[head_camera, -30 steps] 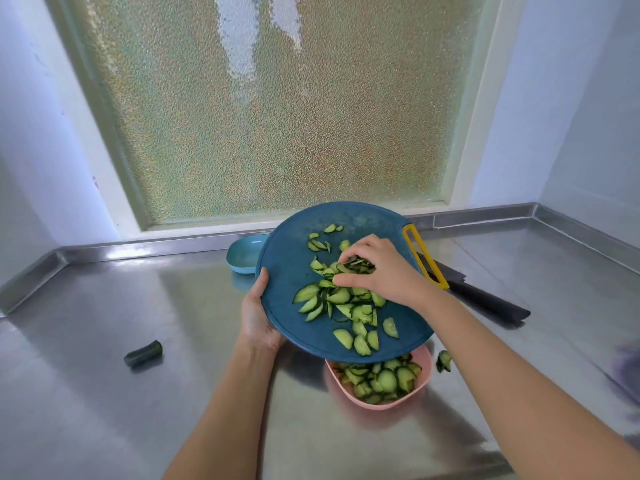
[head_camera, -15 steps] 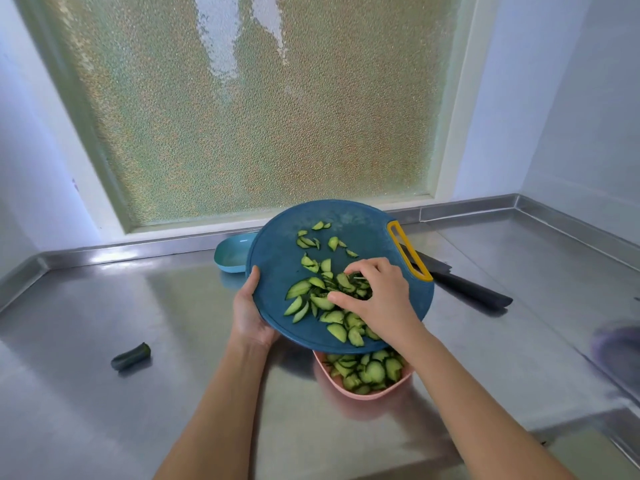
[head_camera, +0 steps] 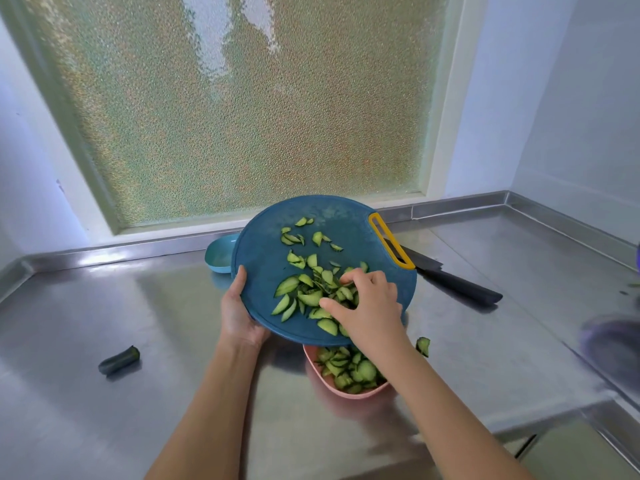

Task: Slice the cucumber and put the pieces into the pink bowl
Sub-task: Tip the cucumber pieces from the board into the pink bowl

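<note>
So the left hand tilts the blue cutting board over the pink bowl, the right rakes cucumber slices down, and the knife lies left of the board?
No: in the head view the knife lies right of the blue cutting board, partly behind it. The left hand does tilt it over the pink bowl while the right hand rakes cucumber slices down.

A stainless-steel counter (head_camera: 519, 271) carried a pink bowl (head_camera: 349, 395), a small blue bowl (head_camera: 220, 254) and a dark knife (head_camera: 460, 289). A cucumber stub (head_camera: 118, 360) lay well left; one stray slice (head_camera: 423, 346) lay just beside the pink bowl.
</note>
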Motion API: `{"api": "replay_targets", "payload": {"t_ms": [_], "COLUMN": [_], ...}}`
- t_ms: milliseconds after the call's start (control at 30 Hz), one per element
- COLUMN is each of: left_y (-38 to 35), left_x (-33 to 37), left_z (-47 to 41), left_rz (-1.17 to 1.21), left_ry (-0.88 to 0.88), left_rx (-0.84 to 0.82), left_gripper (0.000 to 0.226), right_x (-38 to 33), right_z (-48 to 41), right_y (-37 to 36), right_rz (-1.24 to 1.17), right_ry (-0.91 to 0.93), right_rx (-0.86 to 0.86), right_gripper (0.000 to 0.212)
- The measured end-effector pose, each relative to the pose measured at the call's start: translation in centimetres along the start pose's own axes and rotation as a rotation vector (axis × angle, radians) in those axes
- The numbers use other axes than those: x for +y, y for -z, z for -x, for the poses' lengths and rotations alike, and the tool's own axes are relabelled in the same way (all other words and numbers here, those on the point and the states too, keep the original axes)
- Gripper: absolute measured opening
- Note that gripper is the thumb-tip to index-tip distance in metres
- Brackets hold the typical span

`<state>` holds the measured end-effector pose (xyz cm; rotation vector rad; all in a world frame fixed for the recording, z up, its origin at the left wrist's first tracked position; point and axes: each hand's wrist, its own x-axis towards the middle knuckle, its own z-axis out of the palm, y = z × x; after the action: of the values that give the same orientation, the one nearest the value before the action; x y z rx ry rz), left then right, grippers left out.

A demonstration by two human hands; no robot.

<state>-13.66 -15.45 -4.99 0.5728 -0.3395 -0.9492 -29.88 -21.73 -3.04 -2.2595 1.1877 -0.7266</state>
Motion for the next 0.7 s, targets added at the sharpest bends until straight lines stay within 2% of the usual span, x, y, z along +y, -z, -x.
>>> {"api": "replay_targets", "payload": {"t_ms": [400, 700], "left_y": [-0.4, -0.8], "left_x": [0.0, 0.0], "left_z": [0.3, 0.4], "left_rz": [-0.011, -0.018], "left_ry": [-0.01, -0.023], "left_rx": [0.035, 0.052], "left_gripper": [0.05, 0.052], "right_x": [-0.4, 0.7], "right_z": [3.2, 4.9], "right_y": [-0.4, 0.7], "right_rz": [-0.069, -0.154], "right_ry": [-0.035, 0.085], "right_rx": [0.033, 0.071], "right_gripper": [0.051, 0.034]}}
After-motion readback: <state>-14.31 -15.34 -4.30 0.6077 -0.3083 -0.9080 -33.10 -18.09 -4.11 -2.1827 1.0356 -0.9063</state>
